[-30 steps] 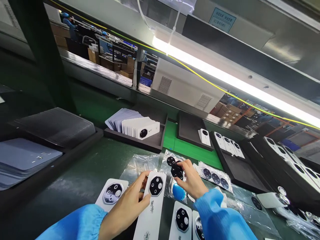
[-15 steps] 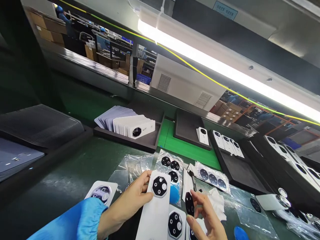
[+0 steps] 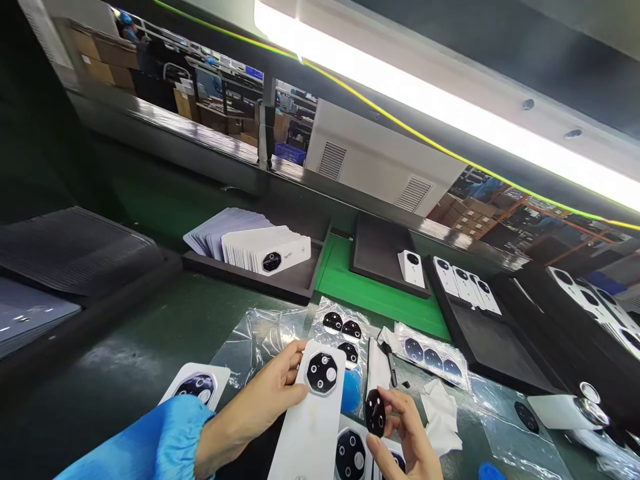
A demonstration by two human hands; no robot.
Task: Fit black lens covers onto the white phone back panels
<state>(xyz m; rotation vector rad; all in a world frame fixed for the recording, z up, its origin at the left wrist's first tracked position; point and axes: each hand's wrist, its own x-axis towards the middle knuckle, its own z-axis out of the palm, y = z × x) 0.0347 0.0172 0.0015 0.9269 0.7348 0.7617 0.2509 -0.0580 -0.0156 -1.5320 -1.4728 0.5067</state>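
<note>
From the head camera I look down on a dark green bench (image 3: 115, 320). My left hand (image 3: 255, 400) is closed on a long white card (image 3: 313, 427), with the fingers pressed at its left edge, and a black octagonal camera ring (image 3: 321, 373) sits on the card's upper part. My right hand (image 3: 405, 433) pinches a black lens piece (image 3: 375, 413) between thumb and fingers, just beside the card.

Around the hands are more things: a white card (image 3: 196, 388) near my left wrist, another white card (image 3: 350, 453) under the right hand, and a clear plastic sheet with black pieces (image 3: 340, 327) directly behind the held card. To the right lie a second plastic sheet (image 3: 433, 357) and a white cloth (image 3: 441, 417). Farther away, a dark tray (image 3: 300, 283) holds a stack of white cards (image 3: 265, 257). The gap between my hands is narrow, and the bottom of the view cuts off the long card.
</note>
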